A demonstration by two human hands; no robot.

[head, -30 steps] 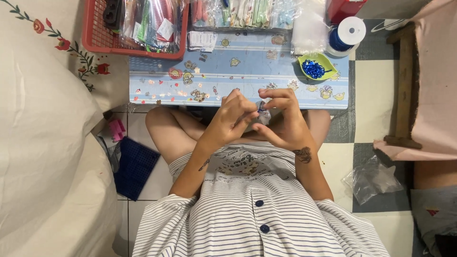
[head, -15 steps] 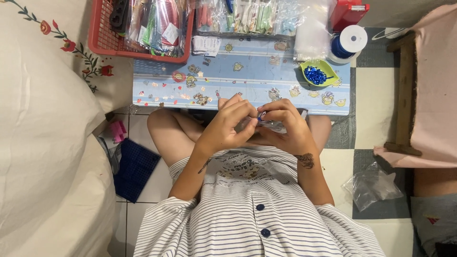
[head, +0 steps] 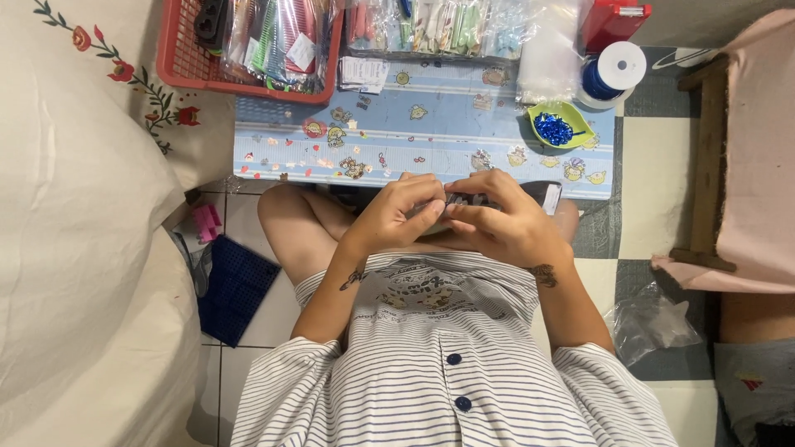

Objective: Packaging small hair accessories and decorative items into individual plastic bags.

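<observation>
A big white cloth with red flowers (head: 74,190) fills one whole side of the view. A pink cloth (head: 758,157) hangs over a wooden frame on the other side. In the middle is a low blue table (head: 431,124) with little cartoon pictures on it. The person sits at its near edge, with bare knees under it, wearing a striped shirt (head: 447,381).

A red basket (head: 178,62) stands on the far corner of the table and is full of packets in clear bags. More clear packets (head: 439,25) lie in a row beside it. A white spool with blue thread (head: 609,74) stands near the other corner. Just beside the spool is a small green dish (head: 565,126) with shiny blue beads inside.

On the floor lie a dark blue mat (head: 236,290) and a crumpled clear bag (head: 654,319).

Both hands meet at the table's near edge, above the lap. The left hand (head: 397,217) and the right hand (head: 505,223) pinch a small dark piece (head: 464,200) between their fingers. The fingers hide most of it
</observation>
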